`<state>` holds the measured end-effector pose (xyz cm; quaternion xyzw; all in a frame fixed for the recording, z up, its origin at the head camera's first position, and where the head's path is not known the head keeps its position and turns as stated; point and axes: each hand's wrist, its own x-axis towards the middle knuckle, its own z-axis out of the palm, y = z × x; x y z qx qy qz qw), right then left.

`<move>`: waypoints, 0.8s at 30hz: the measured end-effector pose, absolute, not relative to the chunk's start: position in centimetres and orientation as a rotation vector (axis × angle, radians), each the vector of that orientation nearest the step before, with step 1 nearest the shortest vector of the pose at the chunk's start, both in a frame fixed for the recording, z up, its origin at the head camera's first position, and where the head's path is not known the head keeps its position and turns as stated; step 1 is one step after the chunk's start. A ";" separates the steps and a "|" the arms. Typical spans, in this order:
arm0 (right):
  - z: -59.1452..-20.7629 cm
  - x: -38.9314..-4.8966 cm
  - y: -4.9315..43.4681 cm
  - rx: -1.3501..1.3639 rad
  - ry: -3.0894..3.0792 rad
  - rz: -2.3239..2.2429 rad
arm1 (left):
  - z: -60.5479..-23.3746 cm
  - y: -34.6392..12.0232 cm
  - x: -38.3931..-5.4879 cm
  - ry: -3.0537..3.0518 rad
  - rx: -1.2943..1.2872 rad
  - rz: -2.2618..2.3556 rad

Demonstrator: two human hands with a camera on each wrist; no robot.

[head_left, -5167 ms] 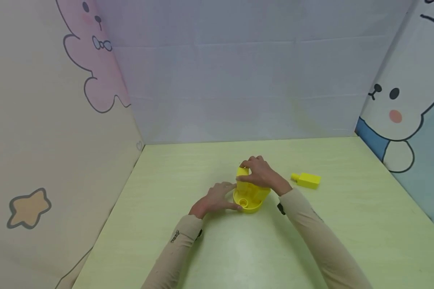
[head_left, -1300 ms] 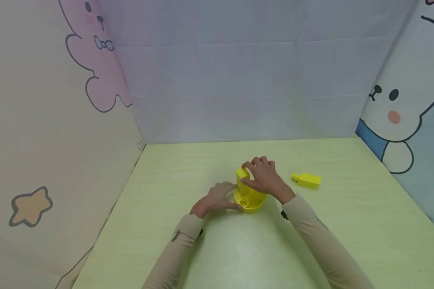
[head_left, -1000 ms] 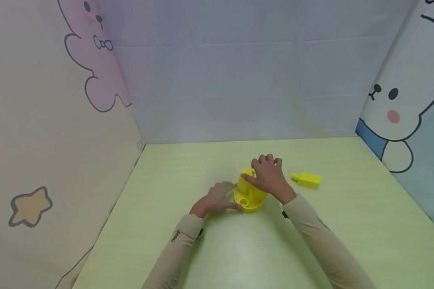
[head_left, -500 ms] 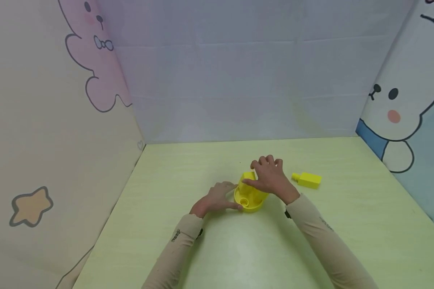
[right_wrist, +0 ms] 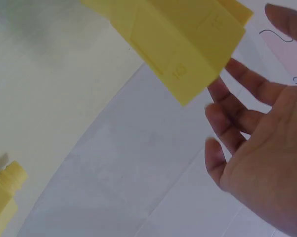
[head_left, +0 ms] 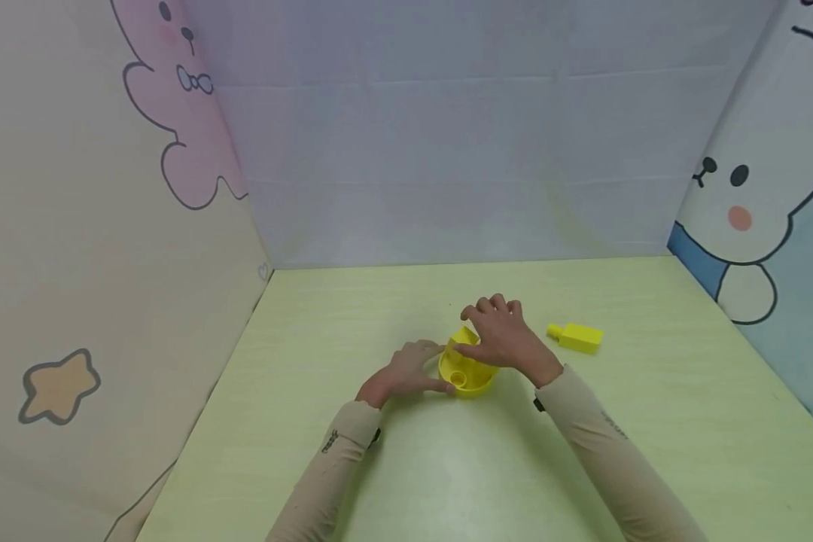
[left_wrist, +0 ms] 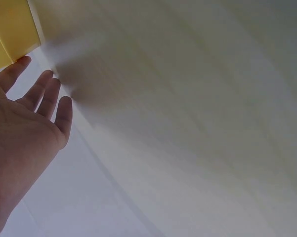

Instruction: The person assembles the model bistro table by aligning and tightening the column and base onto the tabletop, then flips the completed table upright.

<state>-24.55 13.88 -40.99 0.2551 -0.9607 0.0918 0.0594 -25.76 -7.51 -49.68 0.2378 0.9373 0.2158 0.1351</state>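
Observation:
A round yellow base (head_left: 471, 392) with a raised ring socket (head_left: 458, 379) sits on the table. My left hand (head_left: 406, 371) holds its rim from the left, thumb on the near side and forefinger on the far side. From the base rises a yellow block (right_wrist: 178, 54) with a raised mark on its face. My right hand (head_left: 508, 339) is at this block's outer end; in the right wrist view the forefinger is by its corner and the thumb stands apart. Part of another yellow block (right_wrist: 239, 11) shows behind. The right hand hides much of the base.
To the right on the pale green table (head_left: 298, 331) lies a loose yellow block (head_left: 580, 339) with a threaded neck, like a small bottle. A white cloth backdrop (head_left: 447, 173) closes off the far edge, and printed panels stand on both sides.
The block under my right hand has turned from standing upright to a lower, tilted pose. My right fingers have loosened from it and moved slightly. The left hand keeps its place on the base.

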 end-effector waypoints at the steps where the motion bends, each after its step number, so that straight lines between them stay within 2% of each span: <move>1: -40.9 -24.5 14.0 0.806 -2.915 0.289 | -49.7 -7.5 -25.8 2.713 0.688 0.628; 5: -40.9 -24.5 14.2 0.871 -2.934 0.308 | -49.8 -7.5 -25.8 2.712 0.686 0.627; 14: -42.5 -24.9 13.0 0.761 -2.810 0.172 | -49.8 -7.6 -25.7 2.724 0.725 0.616; 24: -42.0 -24.8 12.8 0.760 -2.848 0.202 | -49.5 -7.5 -25.7 2.714 0.709 0.630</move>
